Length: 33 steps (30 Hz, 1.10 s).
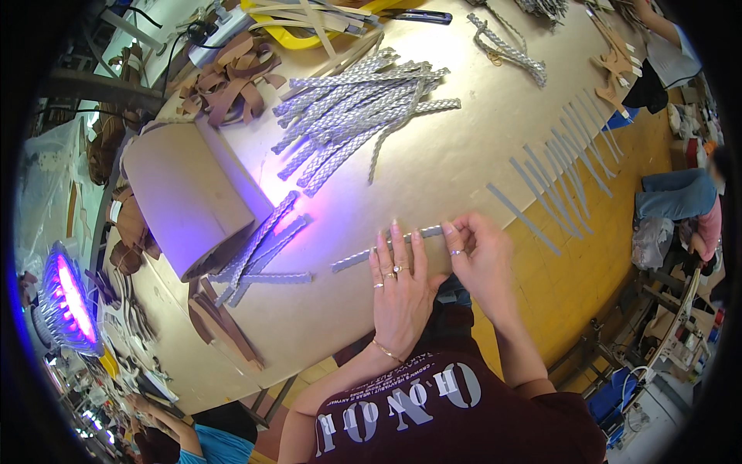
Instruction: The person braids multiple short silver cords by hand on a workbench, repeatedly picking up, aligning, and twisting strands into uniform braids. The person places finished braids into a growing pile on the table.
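A narrow grey braided strap (354,261) lies across the table near its front edge. My left hand (402,290) is laid flat over it, fingers stretched out and pressing it down. At the strap's right end my right hand (481,259) is closed, thumb and fingertips pinching that end; the fingers hide the very tip. Left of my hands, several more braided straps (259,246) stick out from under a curved brown cardboard cover (185,185).
A heap of grey braided straps (352,116) lies beyond my hands. Thin grey strips (555,182) line the right table edge. Brown strips (232,81), a yellow tray (290,35) and a cutter knife (421,15) are farther back. A glowing purple lamp (73,301) stands left.
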Available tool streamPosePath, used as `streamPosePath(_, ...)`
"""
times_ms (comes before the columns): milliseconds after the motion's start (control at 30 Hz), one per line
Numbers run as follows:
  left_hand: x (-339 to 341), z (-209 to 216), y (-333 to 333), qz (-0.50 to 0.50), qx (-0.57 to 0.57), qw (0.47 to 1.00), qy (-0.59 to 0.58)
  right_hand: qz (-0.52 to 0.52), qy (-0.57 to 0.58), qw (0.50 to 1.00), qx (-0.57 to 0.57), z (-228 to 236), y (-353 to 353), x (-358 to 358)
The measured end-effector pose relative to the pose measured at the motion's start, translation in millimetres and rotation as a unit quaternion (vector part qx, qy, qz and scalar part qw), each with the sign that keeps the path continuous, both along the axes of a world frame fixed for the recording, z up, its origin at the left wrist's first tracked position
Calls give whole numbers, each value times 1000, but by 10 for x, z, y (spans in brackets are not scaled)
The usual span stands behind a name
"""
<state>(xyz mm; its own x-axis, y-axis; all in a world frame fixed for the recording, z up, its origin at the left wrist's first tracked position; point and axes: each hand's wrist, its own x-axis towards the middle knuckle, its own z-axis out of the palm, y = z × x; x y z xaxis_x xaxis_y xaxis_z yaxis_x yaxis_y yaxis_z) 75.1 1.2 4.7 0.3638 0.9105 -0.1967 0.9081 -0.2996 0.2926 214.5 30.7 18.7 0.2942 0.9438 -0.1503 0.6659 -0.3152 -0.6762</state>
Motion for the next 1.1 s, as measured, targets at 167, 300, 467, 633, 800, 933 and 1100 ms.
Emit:
streamPosePath(167,57,12,5,4,-1,1000,18,18,-58,995,84,-62,-55,-60)
streamPosePath(300,70,10,8,4,12,1000,21,14,-71,992,105,-75,-55,-66)
streamPosePath(467,76,14,9,6,14,1000,19,2,-51,995,88,-57,-39,-54)
streamPosePath(633,82,18,14,0,19,999,34,6,-51,995,81,-65,-43,-53)
streamPosePath(800,111,6,8,-4,28,998,55,-10,-22,998,63,-55,-70,-36)
streamPosePath(933,115,-3,2,-3,39,997,60,-57,69,995,45,-9,-75,-6)
streamPosePath(1100,120,2,7,-6,35,997,64,-38,62,997,33,37,-46,36)
